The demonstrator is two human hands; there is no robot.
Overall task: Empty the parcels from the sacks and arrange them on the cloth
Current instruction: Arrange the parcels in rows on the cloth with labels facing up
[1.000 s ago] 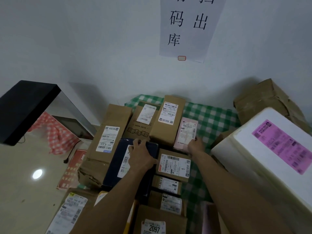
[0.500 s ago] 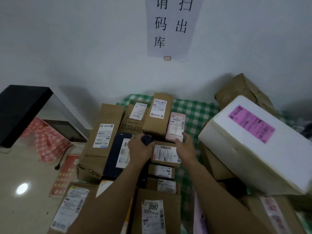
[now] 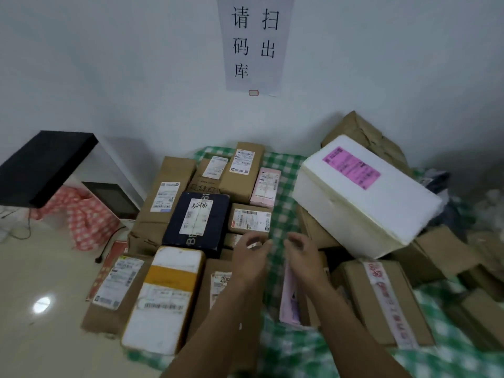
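Several parcels lie in rows on the green checked cloth (image 3: 286, 170): brown boxes, a dark blue box (image 3: 197, 219), a small pink parcel (image 3: 266, 188) and a small brown box with a white label (image 3: 251, 221). A white and yellow parcel (image 3: 166, 298) lies nearer to me. My left hand (image 3: 249, 257) and my right hand (image 3: 301, 255) hover just in front of the small labelled box, fingers loosely curled, holding nothing. A large white foam box (image 3: 362, 197) with a pink label leans on a heap of brown boxes at the right.
A black-topped stand (image 3: 46, 162) with a red checked cloth (image 3: 81, 216) stands at the left on the shiny floor. A paper sign (image 3: 255, 42) hangs on the white wall. More brown boxes (image 3: 381, 298) and a flat pink parcel (image 3: 290, 298) crowd the right side.
Both hands have let go of the small labelled box and the pink parcel and drawn back toward me. The view has shifted, showing more of the heap at the right.
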